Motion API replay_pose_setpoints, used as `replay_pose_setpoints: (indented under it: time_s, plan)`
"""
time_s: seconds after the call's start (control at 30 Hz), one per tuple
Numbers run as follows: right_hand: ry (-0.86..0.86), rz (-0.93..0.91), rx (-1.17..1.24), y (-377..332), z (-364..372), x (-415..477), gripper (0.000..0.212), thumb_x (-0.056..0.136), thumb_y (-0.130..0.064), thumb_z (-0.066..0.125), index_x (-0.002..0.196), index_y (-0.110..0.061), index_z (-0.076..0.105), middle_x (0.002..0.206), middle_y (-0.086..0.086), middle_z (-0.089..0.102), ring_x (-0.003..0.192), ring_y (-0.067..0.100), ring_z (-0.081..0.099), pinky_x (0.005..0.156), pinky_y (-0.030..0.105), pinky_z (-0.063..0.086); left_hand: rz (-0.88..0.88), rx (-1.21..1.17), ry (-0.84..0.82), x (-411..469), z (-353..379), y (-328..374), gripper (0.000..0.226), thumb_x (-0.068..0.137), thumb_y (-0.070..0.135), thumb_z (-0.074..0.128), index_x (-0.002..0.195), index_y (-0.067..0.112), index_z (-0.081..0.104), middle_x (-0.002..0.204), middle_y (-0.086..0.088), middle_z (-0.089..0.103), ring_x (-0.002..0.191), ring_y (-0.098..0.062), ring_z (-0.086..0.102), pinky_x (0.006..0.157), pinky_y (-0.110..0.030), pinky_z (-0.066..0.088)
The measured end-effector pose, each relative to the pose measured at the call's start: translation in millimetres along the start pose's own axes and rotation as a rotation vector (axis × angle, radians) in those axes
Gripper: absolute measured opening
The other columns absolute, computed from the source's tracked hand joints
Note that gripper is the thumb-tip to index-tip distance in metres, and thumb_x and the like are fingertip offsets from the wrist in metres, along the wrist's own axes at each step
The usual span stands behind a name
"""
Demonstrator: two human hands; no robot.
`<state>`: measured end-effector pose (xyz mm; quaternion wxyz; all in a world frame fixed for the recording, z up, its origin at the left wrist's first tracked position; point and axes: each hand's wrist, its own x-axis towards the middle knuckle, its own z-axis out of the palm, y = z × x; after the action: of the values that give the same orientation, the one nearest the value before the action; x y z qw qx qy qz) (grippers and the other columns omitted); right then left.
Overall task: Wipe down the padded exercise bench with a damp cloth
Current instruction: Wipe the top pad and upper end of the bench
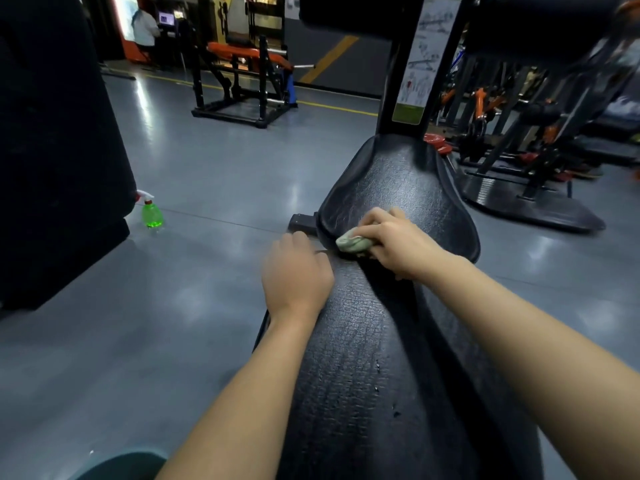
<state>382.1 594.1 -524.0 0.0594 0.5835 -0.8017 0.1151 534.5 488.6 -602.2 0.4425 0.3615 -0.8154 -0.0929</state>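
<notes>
Mid-frame, the right hand point(398, 244) clutches the bunched cloth point(353, 242) by the left edge of the bench point(363, 358), which the left hand point(296, 275) hooks over, with open floor point(156, 323) leftward.

The cloth point(353, 243) lies on the surface point(381, 341) where its two pads meet, under the right hand point(398, 244). The left hand point(296, 271) holds the surface's left edge, just beside. A spray bottle point(151, 213) stands on the floor point(207, 181), well left.
</notes>
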Motion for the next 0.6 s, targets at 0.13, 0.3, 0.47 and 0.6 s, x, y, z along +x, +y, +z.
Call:
replay_pose_setpoints:
  time_s: [0.13, 0.3, 0.47, 0.6]
  plan:
    - [-0.071, 0.046, -0.071, 13.3, -8.2, -2.2, 0.032, 0.085, -0.014, 0.065, 0.111, -0.031, 0.073, 0.108, -0.011, 0.051, 0.104, 0.022, 0.042, 0.086, 0.051, 0.051, 0.0, -0.016, 0.027, -1.3, 1.0, -1.1, 0.009, 0.077, 0.019, 0.048, 0.08, 0.011, 0.051, 0.079, -0.007, 0.055, 0.075, -0.031, 0.051, 0.063, -0.04, 0.04]
    - [0.098, -0.013, -0.039, -19.5, 19.5, 23.8, 0.023, 0.09, -0.019, 0.055, 0.098, -0.02, 0.077, 0.097, 0.0, 0.052, 0.093, 0.024, 0.045, 0.078, 0.05, 0.05, 0.019, 0.033, 0.042, -0.4, 5.2, -1.1, 0.013, 0.079, 0.022, 0.045, 0.082, 0.012, 0.053, 0.081, -0.007, 0.056, 0.078, -0.031, 0.052, 0.064, -0.04, 0.04]
    - [0.087, 0.027, -0.047, -58.3, 38.9, 71.7, 0.014, 0.091, -0.015, 0.059, 0.098, -0.013, 0.072, 0.103, 0.001, 0.048, 0.11, 0.023, 0.047, 0.058, 0.026, 0.03, 0.001, 0.05, 0.005, -1.5, 5.0, -1.4, 0.017, 0.083, 0.023, 0.042, 0.084, 0.013, 0.055, 0.083, -0.007, 0.058, 0.08, -0.032, 0.054, 0.065, -0.043, 0.044]
    - [0.117, -0.035, -0.012, -55.7, 41.6, 67.0, 0.017, 0.088, -0.01, 0.062, 0.097, -0.014, 0.075, 0.106, 0.002, 0.053, 0.104, 0.025, 0.048, 0.067, 0.032, 0.041, -0.008, 0.038, 0.016, 0.5, 4.1, -1.4, 0.01, 0.081, 0.019, 0.047, 0.081, 0.012, 0.054, 0.081, -0.008, 0.058, 0.078, -0.033, 0.055, 0.064, -0.044, 0.045]
